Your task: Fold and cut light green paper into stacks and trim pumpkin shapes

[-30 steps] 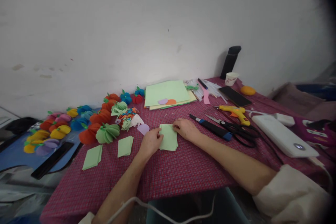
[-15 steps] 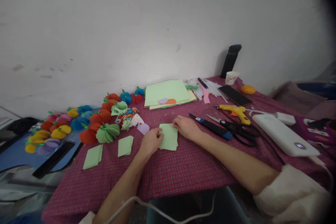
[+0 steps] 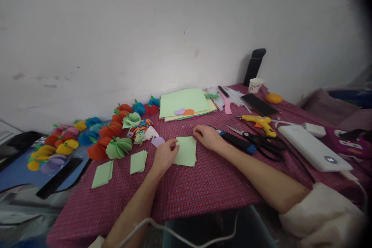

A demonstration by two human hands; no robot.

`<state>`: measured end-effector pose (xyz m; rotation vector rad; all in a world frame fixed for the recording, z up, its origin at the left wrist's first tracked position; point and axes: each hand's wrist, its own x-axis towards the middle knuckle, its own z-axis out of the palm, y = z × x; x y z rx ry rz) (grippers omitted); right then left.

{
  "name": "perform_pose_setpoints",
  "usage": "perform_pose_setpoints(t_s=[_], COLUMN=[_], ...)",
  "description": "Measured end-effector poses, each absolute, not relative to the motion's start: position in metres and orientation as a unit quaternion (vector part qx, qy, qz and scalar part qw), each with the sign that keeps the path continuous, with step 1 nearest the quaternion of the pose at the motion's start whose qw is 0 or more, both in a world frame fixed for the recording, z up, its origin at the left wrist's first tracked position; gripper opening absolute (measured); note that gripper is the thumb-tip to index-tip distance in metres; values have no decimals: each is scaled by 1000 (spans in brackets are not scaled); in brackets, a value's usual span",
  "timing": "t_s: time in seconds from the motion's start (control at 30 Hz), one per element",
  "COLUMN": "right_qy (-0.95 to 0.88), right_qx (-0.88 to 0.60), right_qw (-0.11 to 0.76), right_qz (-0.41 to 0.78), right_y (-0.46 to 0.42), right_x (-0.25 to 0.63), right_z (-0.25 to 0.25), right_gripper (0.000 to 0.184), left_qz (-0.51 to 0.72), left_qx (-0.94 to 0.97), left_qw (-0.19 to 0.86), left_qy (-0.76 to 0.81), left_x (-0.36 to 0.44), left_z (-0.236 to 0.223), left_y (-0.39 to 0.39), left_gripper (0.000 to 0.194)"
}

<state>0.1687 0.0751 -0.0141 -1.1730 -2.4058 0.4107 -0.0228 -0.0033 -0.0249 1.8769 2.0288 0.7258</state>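
Note:
A small stack of light green paper squares [image 3: 186,153] lies on the checked tablecloth between my hands. My left hand [image 3: 165,155] is at the stack's left edge, thumb and forefinger slightly apart, with nothing visible between them. Just off the upper right corner is my right hand [image 3: 207,138], its fingers loosely bent and holding nothing I can see. Two more piles of green paper lie to the left, a nearer pile [image 3: 138,162] and a farther pile [image 3: 102,174]. A purple paper piece [image 3: 157,142] rests just beyond my left hand.
Folded paper pumpkins [image 3: 119,147] and paper scraps [image 3: 142,130] crowd the left. Large paper sheets [image 3: 183,100] lie at the back. On the right are a utility knife [image 3: 236,142], scissors [image 3: 269,147], a yellow glue gun [image 3: 260,122], a phone [image 3: 259,104] and a white power bank [image 3: 316,149].
Both hands have drawn slightly outward from the green stack, my right hand off its upper right corner and my left hand a little to the left. The stack is more fully visible.

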Motion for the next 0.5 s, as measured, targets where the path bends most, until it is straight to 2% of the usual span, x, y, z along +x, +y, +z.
perform_pose_setpoints(t_s=[0.23,0.5], right_qy=[-856,-857], right_qx=[-468,-450], right_qw=[126,133], right_qz=[178,215], right_y=[79,83], right_x=[170,168], right_z=[-25,-32], right_gripper=[29,18], left_qz=[193,182], left_qx=[659,649], left_qw=[127,113], left_qy=[716,729], left_x=[-20,-18], left_z=[-22,-21], left_y=[-5,-7], left_gripper=[31,29])
